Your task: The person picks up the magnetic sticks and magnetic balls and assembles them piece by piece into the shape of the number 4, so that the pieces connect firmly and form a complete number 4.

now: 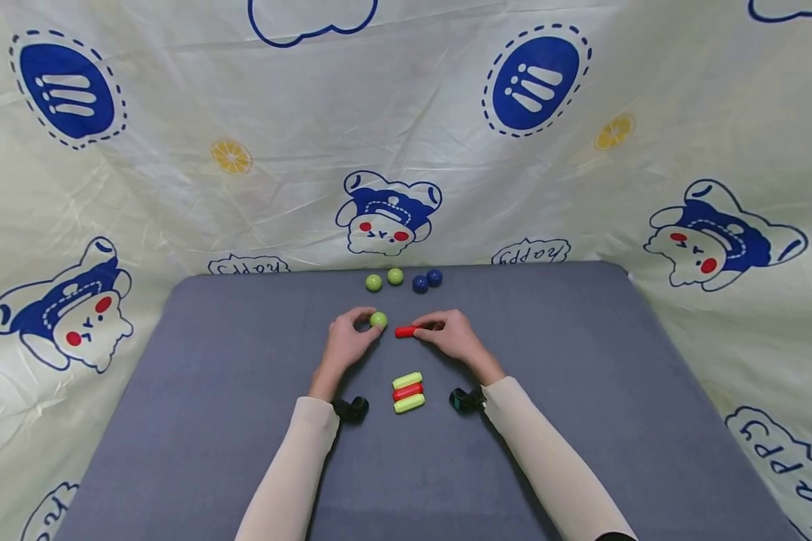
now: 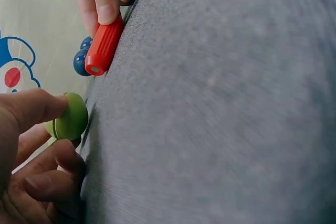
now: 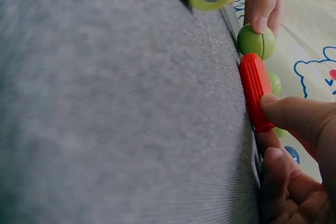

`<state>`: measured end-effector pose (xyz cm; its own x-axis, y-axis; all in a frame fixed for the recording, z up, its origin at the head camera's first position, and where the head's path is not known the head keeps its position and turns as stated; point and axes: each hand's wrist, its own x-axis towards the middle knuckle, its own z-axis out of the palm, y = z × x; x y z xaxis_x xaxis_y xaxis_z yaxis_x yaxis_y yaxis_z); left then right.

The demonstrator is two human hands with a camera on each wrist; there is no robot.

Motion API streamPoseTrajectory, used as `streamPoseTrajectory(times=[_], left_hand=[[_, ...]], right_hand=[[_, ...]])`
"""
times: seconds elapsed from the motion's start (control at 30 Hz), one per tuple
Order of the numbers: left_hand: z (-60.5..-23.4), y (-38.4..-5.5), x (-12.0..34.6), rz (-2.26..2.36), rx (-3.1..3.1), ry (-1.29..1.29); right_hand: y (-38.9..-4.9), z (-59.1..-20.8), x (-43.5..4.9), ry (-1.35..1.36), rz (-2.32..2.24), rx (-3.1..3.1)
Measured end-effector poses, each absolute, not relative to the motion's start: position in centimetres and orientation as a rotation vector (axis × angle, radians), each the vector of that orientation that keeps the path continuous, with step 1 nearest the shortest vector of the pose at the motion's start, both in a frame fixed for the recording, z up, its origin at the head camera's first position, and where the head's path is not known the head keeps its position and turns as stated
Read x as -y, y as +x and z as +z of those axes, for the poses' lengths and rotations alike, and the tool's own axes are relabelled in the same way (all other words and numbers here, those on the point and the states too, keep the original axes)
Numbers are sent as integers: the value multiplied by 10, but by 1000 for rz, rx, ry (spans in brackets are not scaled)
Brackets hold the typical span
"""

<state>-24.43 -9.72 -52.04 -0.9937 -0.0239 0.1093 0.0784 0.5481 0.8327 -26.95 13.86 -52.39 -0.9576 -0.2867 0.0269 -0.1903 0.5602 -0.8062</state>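
The left hand grasps a green ball between thumb and fingers; the right hand pinches a red rod near one end, its free end directed toward the ball. In the head view, ball and rod are just apart over the far half of the table; whether either touches the surface cannot be told. The ball offers a small, curved contact area: uneven finger pressure may let it slip and roll. The rod is supported at one end only, so a push on its free end may swivel it in the pinch. The left wrist view shows a small grey disc in that end; if it is a magnet, off-axis contact may make the parts jerk or settle crooked. A forward knock may send the two loose green balls or the two blue balls over the far edge, which lies just behind them, toward the patterned sheet. Lowering or swinging either wrist inward may let a black wrist unit disturb the row of three rods between the wrists. Forward travel is therefore restricted; broad table surface extends left and right, giving the most room for sideways withdrawal.
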Motion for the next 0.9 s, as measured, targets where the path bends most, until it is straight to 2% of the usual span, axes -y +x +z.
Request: streamPoseTrajectory(times=[0.27,0.9], left_hand=[[-521,-245,88,-1491,2699,-112],[-524,-241,94,-1629,2690,-66]], right_hand=[[-269,-525,-147,-339,-1408,-2660],[-268,-525,-140,-398,-1492,-2639]])
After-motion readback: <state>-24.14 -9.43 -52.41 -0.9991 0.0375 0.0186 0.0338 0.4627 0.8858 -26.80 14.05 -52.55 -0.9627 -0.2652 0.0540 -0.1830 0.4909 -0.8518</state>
